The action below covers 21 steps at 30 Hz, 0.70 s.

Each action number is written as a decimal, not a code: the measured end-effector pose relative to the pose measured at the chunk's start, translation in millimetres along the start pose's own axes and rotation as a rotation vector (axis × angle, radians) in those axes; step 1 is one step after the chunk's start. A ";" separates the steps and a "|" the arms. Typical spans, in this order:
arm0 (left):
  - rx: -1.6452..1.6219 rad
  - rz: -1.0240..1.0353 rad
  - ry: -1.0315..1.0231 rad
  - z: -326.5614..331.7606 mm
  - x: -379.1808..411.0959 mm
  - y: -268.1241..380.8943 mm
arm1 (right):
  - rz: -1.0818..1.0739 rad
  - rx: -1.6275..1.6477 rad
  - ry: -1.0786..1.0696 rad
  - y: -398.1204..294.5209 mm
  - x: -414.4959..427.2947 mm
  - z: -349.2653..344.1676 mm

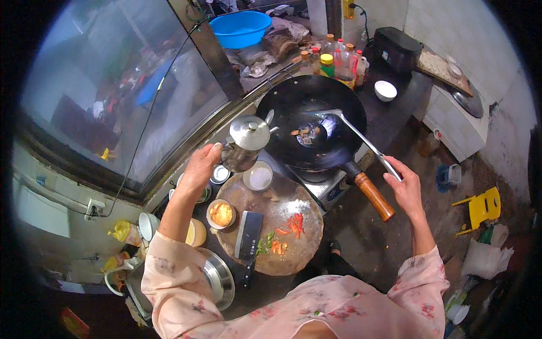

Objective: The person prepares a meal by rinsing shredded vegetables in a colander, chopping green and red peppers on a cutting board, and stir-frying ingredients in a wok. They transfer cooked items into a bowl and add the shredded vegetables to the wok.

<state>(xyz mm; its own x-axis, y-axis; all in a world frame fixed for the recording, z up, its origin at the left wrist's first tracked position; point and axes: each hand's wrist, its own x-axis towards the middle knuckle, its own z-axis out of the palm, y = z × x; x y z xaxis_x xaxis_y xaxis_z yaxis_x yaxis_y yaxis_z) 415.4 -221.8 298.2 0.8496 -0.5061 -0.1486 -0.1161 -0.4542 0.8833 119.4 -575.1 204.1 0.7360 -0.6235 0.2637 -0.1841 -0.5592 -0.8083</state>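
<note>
My left hand [203,163] grips the handle of a lidded metal oil pot [245,142], raised at the wok's left edge. In my right hand [402,182] is the handle end of a metal spatula [360,134], whose blade rests inside the black wok [279,99]. Some browned food pieces [308,134] lie in the wok's bottom. A round wooden chopping board [300,258] holds a cleaver [249,235], sliced red pepper [296,224], green pepper pieces [265,243], chopped orange-red pieces [278,247], a bowl of yellow-orange food [221,214] and a bowl of white granules [258,176].
The wok's wooden handle [374,197] points towards me above a gas stove [328,190]. Bottles [347,63] and a white bowl [385,90] stand behind it. A metal basin [222,279] is left of the board. A yellow stool [482,207] stands at right.
</note>
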 end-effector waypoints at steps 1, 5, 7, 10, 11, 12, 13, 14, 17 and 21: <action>0.028 0.010 0.000 -0.3 3.6 -1.4 | -0.005 -0.002 0.002 -0.6 -0.6 -0.9; 0.108 0.015 0.001 4.8 11.2 2.4 | 0.017 -0.021 -0.004 3.2 -2.3 -5.4; 0.153 0.041 0.003 5.1 14.1 0.4 | -0.004 -0.025 0.002 6.8 -2.5 -6.8; 0.245 0.063 0.022 7.0 14.3 3.4 | -0.007 -0.032 -0.003 7.5 -2.1 -8.8; 0.280 0.067 0.032 7.3 13.4 5.4 | -0.003 -0.034 -0.007 6.8 -1.9 -9.2; 0.281 0.064 0.034 8.4 13.9 6.3 | -0.004 -0.030 -0.010 6.7 -1.7 -10.5; 0.282 0.061 0.038 9.2 14.3 7.1 | -0.005 -0.024 -0.014 6.7 -1.5 -11.4; 0.283 0.057 0.041 9.7 13.9 7.9 | -0.007 -0.018 -0.018 6.9 -1.3 -11.9; 0.074 -0.014 0.046 16.5 9.3 15.3 | -0.038 -0.015 0.002 13.4 -1.4 -11.7; -0.278 -0.082 -0.002 6.8 11.0 -15.0 | 0.059 -0.052 -0.069 8.3 -0.4 -16.6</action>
<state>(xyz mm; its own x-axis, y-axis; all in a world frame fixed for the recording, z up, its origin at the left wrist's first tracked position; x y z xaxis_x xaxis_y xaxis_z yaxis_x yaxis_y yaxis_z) 423.0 -225.5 280.3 0.8491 -0.4777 -0.2254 0.0990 -0.2752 0.9563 106.8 -588.6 206.1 0.7659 -0.6179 0.1778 -0.2605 -0.5510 -0.7928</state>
